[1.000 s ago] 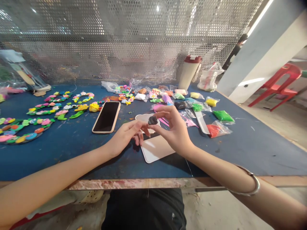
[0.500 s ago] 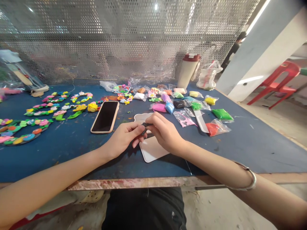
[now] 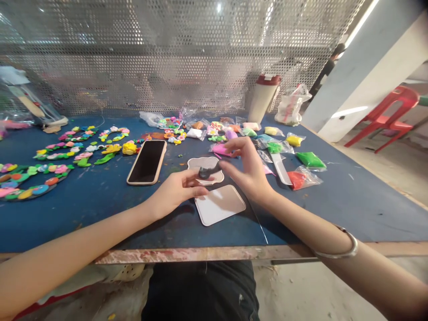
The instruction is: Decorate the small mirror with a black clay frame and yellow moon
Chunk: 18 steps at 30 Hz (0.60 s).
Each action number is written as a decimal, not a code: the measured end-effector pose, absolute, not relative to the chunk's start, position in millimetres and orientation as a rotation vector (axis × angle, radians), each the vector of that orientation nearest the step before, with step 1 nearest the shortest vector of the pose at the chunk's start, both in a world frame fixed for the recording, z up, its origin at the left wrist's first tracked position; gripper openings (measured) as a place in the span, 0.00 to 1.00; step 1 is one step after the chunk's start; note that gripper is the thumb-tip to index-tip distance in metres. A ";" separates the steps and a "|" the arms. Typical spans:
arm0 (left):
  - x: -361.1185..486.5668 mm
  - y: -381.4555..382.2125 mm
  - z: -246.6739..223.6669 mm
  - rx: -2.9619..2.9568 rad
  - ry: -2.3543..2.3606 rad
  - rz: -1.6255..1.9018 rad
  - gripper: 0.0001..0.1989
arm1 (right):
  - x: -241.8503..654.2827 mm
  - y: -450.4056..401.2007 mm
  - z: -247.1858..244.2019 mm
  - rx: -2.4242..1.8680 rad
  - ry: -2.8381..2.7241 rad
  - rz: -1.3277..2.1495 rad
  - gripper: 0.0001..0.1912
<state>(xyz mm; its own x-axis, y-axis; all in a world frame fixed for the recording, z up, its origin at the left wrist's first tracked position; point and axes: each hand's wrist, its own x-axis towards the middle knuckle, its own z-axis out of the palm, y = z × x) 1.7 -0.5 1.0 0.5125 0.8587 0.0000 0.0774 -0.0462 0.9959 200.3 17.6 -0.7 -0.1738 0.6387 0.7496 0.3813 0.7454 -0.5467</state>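
Note:
A lump of black modelling clay (image 3: pixel 207 172) stretches between my two hands above the white boards. The clay lies against the fingertips of my left hand (image 3: pixel 172 191), whose thumb is apart below it. My right hand (image 3: pixel 249 169) has its fingers spread, and its thumb tip touches the clay's thin right end. Beneath the clay lies a white board with a wavy edge (image 3: pixel 216 178), partly covered. Closer to me is a plain white rounded board (image 3: pixel 222 206), with the left thumb over its upper left corner.
A phone (image 3: pixel 147 162) lies left of my hands. Clay-decorated pieces (image 3: pixel 40 191) spread further left. Bags of coloured clay, including a green one (image 3: pixel 310 160), lie at right beside a white comb (image 3: pixel 281 169). A tumbler (image 3: pixel 262 100) stands at the back, before a perforated metal screen (image 3: pixel 187 67).
My hands have drawn apart, the right one moving right and up with its fingers spreading. The black clay, earlier pinched between both hands, now shows stretched out. More of both boards is visible.

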 end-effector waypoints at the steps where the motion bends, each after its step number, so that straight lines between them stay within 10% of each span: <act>1: 1.8 -0.3 1.3 1.506 0.871 0.789 0.20 | 199.1 14.6 0.5 -0.713 -1.920 0.252 0.15; 18: 2.0 -7.0 -1.5 1.528 0.928 0.628 0.14 | 186.7 16.3 -3.7 -0.949 -1.757 0.723 0.03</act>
